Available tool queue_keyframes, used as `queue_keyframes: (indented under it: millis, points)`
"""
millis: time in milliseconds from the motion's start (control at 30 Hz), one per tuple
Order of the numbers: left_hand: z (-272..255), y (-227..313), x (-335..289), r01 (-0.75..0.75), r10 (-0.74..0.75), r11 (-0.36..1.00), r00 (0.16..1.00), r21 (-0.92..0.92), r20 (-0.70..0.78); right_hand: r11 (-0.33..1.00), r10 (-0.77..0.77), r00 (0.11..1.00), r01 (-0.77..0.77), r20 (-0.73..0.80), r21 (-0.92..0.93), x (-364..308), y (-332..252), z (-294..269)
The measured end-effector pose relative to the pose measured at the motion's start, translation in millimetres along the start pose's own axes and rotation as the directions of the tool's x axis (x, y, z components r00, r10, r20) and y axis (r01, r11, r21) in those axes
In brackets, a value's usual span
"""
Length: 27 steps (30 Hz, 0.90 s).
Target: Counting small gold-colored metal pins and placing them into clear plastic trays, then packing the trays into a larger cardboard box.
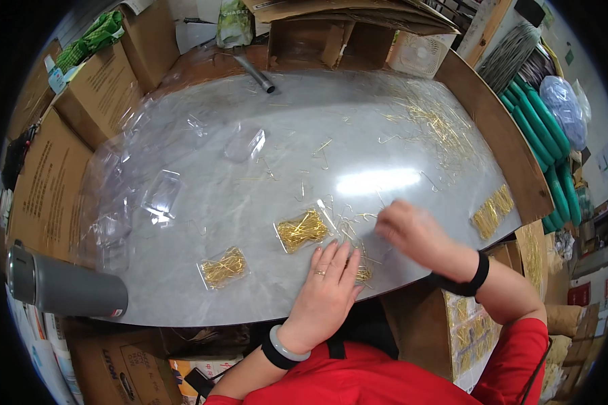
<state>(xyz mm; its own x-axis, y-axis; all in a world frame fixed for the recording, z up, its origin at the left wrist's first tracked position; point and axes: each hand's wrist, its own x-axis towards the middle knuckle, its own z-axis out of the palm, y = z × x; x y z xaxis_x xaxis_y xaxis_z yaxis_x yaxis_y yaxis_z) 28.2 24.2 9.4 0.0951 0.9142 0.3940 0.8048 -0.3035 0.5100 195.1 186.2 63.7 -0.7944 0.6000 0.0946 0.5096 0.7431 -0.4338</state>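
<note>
My left hand (pixel 327 283) lies near the table's front edge, its fingers stretched out flat against a small bunch of gold wire hooks (pixel 363 273) that it partly covers. To its right, my right hand (pixel 415 233) hovers over the tabletop with curled fingers. It is slightly blurred, and whatever its fingertips hold is hidden. Loose gold hooks (pixel 346 226) are strewn between the two hands. Just beyond my left hand sits a clear plastic box (pixel 302 231) filled with gold hooks. Another filled clear box (pixel 223 268) stands farther left.
Empty clear plastic boxes (pixel 162 192) spread over the table's left side. A grey bottle (pixel 74 283) lies at the front left. Loose hooks (pixel 439 121) pile up at the far right, and a hook bundle (pixel 493 210) rests by the cardboard wall (pixel 500 128). A dark tube (pixel 255 74) lies at the back.
</note>
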Motion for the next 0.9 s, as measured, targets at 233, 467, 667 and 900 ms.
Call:
queue_keyframes:
  millis: [233, 467, 667, 900]
  points:
    - [4, 3, 2, 0.036, -0.033, 0.998, 0.998, 0.060, -0.047, 0.934, -0.059, 0.998, 0.055, 0.000, -0.352, 12, 15, 14]
    - [4, 6, 3, 0.094, -0.088, 0.991, 0.994, 0.095, -0.060, 0.895, -0.305, 0.945, 0.327, 0.120, -0.302, 24, -17, 8]
    - [6, 3, 0, 0.099, -0.097, 0.995, 0.993, 0.024, -0.075, 0.766, -0.569, 0.809, 0.586, 0.147, -0.263, 67, -6, 11]
    - [8, 2, -3, 0.094, -0.094, 0.996, 0.992, -0.011, -0.084, 0.812, -0.409, 0.883, 0.467, 0.228, -0.349, 30, 4, 3]
